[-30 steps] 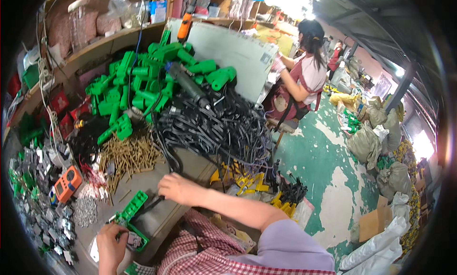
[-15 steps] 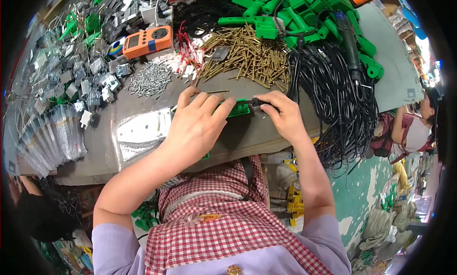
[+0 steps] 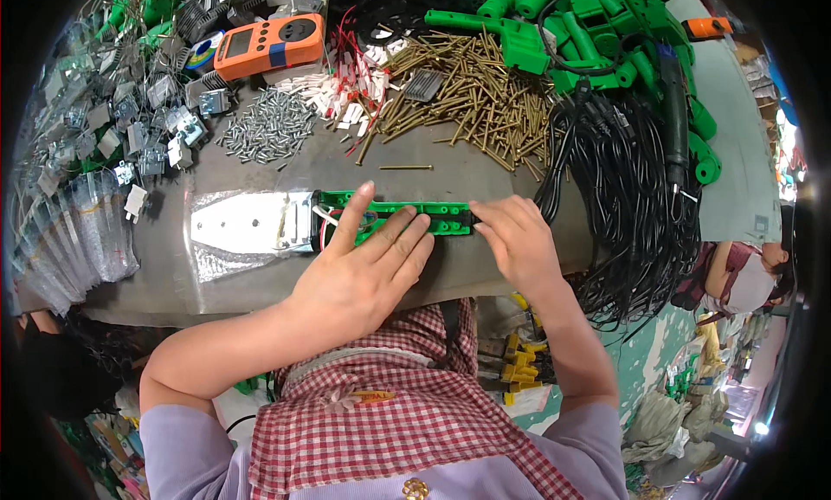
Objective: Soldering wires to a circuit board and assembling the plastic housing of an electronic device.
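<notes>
A green plastic handle shell [image 3: 446, 208] lies open side up in front of me, with white and red wires at its left end. A flat, shiny silver plate [image 3: 251, 223] in clear film extends from that end. My left hand [image 3: 359, 262] rests over the shell, its fingers spread and pressing into the channel. At the shell's right end, my right hand [image 3: 517, 240] pinches a black cord end [image 3: 467, 219] seated there; the fingers hide most of it. A single brass-coloured screw [image 3: 405, 167] lies just beyond the shell.
Brass-coloured screws [image 3: 476, 102], small silver screws [image 3: 267, 126] and white-and-red wired pieces [image 3: 351, 89] are heaped at the back. An orange meter [image 3: 268, 45] stands behind them. Black cords [image 3: 619, 171] and a dark electric screwdriver [image 3: 673, 110] lie right, green shells [image 3: 580, 24] beyond. Metal parts [image 3: 130, 110] crowd the left.
The black cord end has come down into the shell's right end with my right hand. My left hand has opened out, uncovering more of the shell. The view has shifted somewhat.
</notes>
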Tool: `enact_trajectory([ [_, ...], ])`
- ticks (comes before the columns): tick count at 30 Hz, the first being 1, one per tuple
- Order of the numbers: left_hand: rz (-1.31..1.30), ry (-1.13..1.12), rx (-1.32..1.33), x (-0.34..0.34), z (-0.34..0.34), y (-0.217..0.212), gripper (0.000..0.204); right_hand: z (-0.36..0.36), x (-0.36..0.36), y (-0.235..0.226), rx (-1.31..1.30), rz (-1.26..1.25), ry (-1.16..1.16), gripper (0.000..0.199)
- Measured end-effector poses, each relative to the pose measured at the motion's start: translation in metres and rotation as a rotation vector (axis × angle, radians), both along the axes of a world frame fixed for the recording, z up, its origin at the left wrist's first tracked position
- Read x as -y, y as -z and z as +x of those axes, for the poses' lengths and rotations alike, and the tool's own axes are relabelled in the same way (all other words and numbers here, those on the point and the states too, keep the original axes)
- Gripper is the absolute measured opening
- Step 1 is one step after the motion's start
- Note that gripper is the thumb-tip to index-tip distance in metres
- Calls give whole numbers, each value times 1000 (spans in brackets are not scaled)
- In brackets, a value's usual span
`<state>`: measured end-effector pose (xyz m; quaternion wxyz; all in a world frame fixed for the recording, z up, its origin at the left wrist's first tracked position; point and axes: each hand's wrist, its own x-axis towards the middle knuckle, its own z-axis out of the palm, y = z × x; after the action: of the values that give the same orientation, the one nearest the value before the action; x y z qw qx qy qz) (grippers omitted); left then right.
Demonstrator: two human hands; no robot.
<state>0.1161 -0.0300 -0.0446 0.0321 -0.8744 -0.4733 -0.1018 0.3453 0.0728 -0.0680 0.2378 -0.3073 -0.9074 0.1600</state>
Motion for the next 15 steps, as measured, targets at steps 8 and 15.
enact_trajectory([
  [8, -36, 34, -27, -8, 0, -3, 43, -2, -9, -13, 147, 51, -77, 31],
  [15, -38, 18, -45, -4, -2, -6, 42, -37, -5, -37, -24, -174, -69, 22],
])
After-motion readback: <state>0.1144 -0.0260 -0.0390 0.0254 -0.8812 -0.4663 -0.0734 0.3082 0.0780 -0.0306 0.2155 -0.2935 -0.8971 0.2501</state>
